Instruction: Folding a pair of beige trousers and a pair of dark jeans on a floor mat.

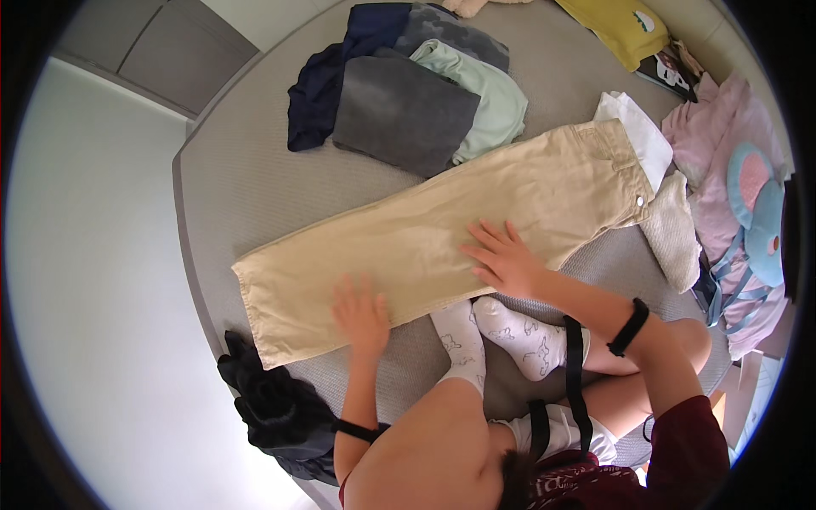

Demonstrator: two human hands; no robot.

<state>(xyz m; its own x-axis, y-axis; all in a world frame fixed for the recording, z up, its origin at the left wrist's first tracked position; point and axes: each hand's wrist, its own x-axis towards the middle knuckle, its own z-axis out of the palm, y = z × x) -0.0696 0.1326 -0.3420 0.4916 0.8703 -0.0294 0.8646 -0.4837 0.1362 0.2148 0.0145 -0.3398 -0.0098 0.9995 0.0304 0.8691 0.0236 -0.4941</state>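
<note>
A pair of beige trousers (408,236) lies flat across the bed, folded lengthwise with one leg over the other. Its waistband, with a metal button, points to the upper right, and the hems point to the lower left. My left hand (363,315) rests palm down near the lower legs, slightly blurred, with fingers apart. Farther up, around the thigh part, my right hand (507,258) lies spread on the cloth. Neither hand grips anything.
Behind the trousers sit a dark grey folded garment (405,108), a pale green garment (494,108) and a navy garment (312,102). A black garment (280,408) lies at lower left. White cloth (637,137) and pink bedding (707,204) are at right. My socked feet (519,331) touch the mattress (255,197).
</note>
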